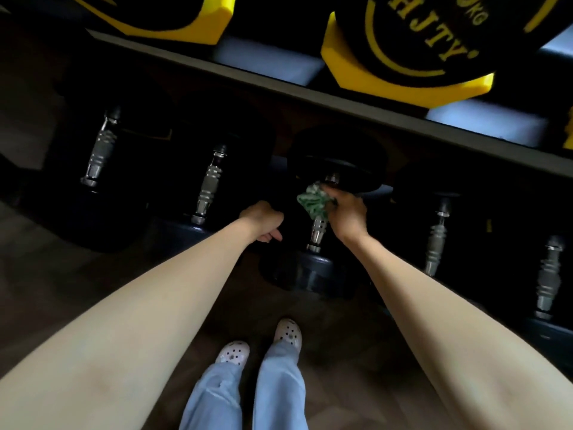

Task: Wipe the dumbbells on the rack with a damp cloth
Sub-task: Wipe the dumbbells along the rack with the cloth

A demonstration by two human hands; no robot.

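A: R hand (347, 212)?
B: Fingers clamped round green cloth (313, 201), pressing it on mid dumbbell (319, 232) handle, far end.
A: L hand (263, 223)?
B: Just left of that dumbbell, fingers curled; too dark to tell if gripping anything.
A: Above it?
B: Two yellow-edged dumbbells (403, 57) on upper shelf (279, 85).

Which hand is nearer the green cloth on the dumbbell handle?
Right. The right hand grips the green cloth against the dumbbell handle; the left hand sits to the cloth's left, fingers curled, apart from it.
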